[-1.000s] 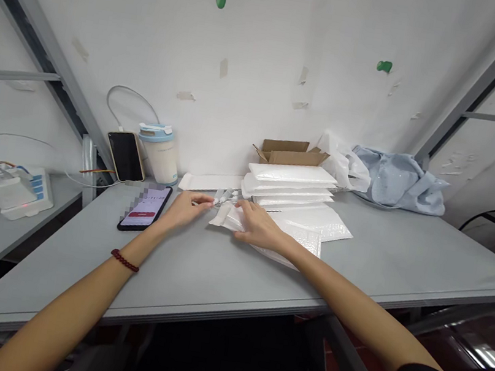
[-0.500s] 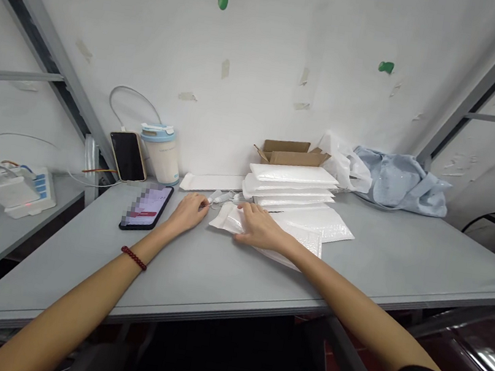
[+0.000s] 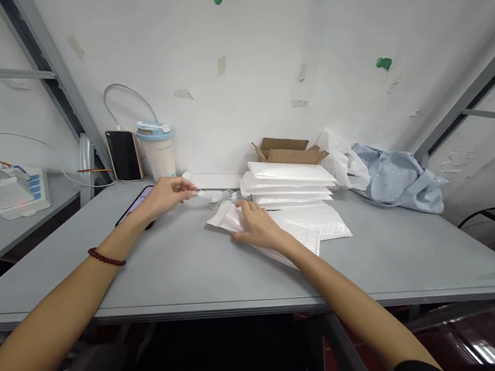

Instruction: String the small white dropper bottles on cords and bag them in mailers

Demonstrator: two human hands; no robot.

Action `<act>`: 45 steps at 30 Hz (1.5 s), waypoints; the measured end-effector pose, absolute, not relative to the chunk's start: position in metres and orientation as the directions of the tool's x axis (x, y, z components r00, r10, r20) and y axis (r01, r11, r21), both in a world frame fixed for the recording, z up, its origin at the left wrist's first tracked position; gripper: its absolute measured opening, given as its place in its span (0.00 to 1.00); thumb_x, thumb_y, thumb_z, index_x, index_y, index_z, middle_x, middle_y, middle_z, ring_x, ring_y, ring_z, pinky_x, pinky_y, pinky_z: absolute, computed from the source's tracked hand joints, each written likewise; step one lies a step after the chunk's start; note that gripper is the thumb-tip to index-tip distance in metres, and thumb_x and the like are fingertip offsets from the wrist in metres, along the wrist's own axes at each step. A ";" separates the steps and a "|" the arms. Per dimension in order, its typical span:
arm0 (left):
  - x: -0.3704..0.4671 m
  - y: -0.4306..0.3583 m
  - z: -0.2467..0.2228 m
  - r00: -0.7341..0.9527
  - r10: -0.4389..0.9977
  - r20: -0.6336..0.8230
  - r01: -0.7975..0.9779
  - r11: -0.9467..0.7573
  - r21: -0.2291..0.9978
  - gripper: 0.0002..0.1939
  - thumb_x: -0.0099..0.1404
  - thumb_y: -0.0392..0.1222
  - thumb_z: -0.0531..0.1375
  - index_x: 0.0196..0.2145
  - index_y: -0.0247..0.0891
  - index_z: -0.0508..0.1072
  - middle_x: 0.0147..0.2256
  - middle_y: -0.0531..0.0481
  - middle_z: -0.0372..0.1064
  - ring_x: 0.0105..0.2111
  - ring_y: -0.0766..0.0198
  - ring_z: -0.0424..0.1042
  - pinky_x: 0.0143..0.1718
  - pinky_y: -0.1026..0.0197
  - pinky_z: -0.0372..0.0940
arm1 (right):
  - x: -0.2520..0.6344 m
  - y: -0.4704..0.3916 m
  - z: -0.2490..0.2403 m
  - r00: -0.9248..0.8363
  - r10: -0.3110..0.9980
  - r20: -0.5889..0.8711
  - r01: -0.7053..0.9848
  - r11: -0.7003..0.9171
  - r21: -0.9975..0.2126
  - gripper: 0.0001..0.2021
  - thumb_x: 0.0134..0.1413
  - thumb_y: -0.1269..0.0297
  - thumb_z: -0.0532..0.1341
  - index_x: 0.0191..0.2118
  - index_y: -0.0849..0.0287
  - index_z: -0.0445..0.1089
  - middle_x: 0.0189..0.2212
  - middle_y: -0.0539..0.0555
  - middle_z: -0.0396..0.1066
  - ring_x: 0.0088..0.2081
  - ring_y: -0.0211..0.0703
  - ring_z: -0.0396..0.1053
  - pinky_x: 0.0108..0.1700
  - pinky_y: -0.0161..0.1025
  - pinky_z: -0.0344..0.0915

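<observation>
My left hand [image 3: 168,196] is raised slightly over the phone [image 3: 136,201], its thumb and fingers pinched on the end of a slim white cable-like piece [image 3: 207,194]. More small white cable parts [image 3: 227,196] lie to the right of that piece; their exact kind is hard to make out. My right hand [image 3: 258,224] is curled over a white bubble mailer [image 3: 224,216] lying flat on the table, with fingertips near its far edge and the thumb on the near side. Behind it rises a stack of white bubble mailers [image 3: 293,174], and another mailer [image 3: 334,224] lies under the stack.
A cup with a blue lid [image 3: 157,150] and a charging phone [image 3: 124,155] stand at the back left. Behind the stack are an open cardboard box [image 3: 289,153], a white plastic bag [image 3: 337,162] and light-blue cloth [image 3: 391,177]. A power strip [image 3: 29,196] sits far left.
My left hand has moved left and up with the white piece in its fingers, now covering part of the phone. My right hand stays on the mailer. The view has shifted slightly.
</observation>
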State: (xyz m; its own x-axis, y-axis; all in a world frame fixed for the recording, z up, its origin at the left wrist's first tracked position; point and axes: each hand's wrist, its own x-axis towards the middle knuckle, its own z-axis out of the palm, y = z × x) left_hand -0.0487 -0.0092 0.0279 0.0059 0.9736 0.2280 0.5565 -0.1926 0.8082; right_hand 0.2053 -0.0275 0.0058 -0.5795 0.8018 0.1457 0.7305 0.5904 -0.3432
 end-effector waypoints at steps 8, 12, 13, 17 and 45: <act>-0.013 -0.019 0.010 0.286 0.957 0.052 0.562 -0.212 0.800 0.10 0.46 0.45 0.65 0.25 0.35 0.74 0.25 0.50 0.71 0.27 0.63 0.68 0.31 0.61 0.62 | 0.207 -0.024 0.003 -0.614 0.766 0.192 0.643 0.626 -0.442 0.30 0.41 0.63 0.64 0.52 0.61 0.54 0.50 0.65 0.61 0.51 0.58 0.60 0.49 0.54 0.58; 0.000 -0.022 0.003 0.340 0.939 0.047 0.546 -0.238 0.803 0.08 0.48 0.43 0.63 0.26 0.35 0.73 0.25 0.52 0.70 0.26 0.65 0.67 0.31 0.62 0.61 | 0.209 -0.024 0.004 -0.638 0.749 0.179 0.610 0.634 -0.475 0.31 0.40 0.65 0.64 0.52 0.62 0.54 0.52 0.66 0.59 0.52 0.59 0.58 0.49 0.54 0.58; -0.002 -0.021 0.004 0.348 0.935 0.068 0.554 -0.264 0.789 0.08 0.49 0.42 0.62 0.26 0.35 0.73 0.26 0.52 0.71 0.27 0.65 0.67 0.32 0.62 0.62 | 0.209 -0.025 0.005 -0.647 0.742 0.173 0.601 0.637 -0.484 0.31 0.40 0.65 0.64 0.52 0.63 0.54 0.52 0.66 0.59 0.52 0.58 0.58 0.49 0.54 0.58; -0.019 -0.017 0.014 0.386 0.911 0.144 0.631 -0.375 0.679 0.06 0.53 0.41 0.59 0.27 0.37 0.74 0.29 0.50 0.73 0.30 0.63 0.68 0.36 0.60 0.62 | 0.208 -0.029 0.008 -0.701 0.693 0.170 0.532 0.667 -0.522 0.32 0.41 0.65 0.64 0.53 0.63 0.53 0.52 0.66 0.59 0.52 0.56 0.59 0.49 0.50 0.60; -0.020 0.010 -0.023 0.140 0.927 0.347 0.870 -0.282 0.403 0.15 0.58 0.48 0.55 0.35 0.35 0.75 0.35 0.42 0.73 0.35 0.55 0.70 0.38 0.56 0.63 | 0.204 -0.034 0.005 -0.720 0.654 0.231 0.523 0.731 -0.439 0.31 0.42 0.65 0.62 0.54 0.62 0.53 0.51 0.66 0.61 0.53 0.58 0.59 0.48 0.53 0.60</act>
